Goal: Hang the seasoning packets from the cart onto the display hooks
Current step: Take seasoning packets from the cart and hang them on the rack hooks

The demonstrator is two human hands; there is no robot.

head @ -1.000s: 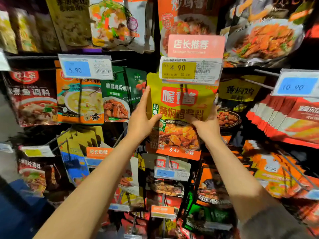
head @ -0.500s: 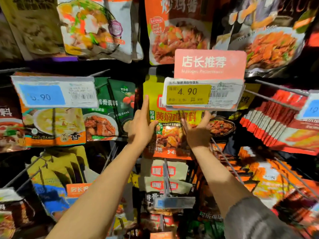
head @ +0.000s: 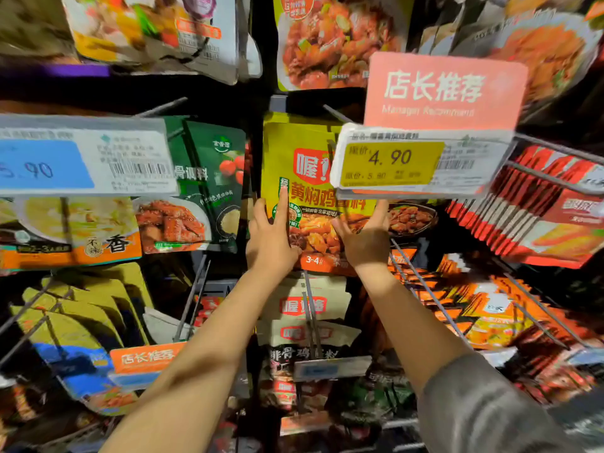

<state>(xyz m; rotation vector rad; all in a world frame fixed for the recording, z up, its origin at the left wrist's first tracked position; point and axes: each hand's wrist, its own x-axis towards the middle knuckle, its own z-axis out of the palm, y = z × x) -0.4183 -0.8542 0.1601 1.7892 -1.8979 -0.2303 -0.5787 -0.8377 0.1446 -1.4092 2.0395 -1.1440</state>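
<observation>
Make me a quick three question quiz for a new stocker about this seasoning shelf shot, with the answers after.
1. True or false: both hands are on the yellow packet.
2. What price shows on the yellow tag in front of that packet?
3. Which packet hangs just left of it: A) green packet, B) blue box, C) white bottle?

Key
1. True: the left hand has its fingers on the packet's left edge, and the right hand is at its right side.
2. 4.90.
3. A.
</observation>
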